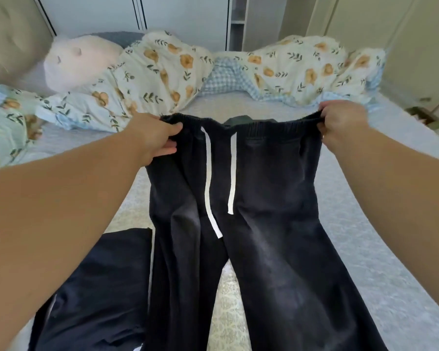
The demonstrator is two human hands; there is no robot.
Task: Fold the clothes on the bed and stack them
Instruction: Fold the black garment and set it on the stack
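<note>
Trousers (238, 198) — waistband between gripping hands (157, 138).

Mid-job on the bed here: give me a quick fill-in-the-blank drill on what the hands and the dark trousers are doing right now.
1. The left hand and right hand each grip the dark trousers by the ____.
2. The drawstring hanging down the front is ____ in colour.
3. The floral duvet is bunched at the ____ side of the bed.

Missing words: waistband; white; far
</note>
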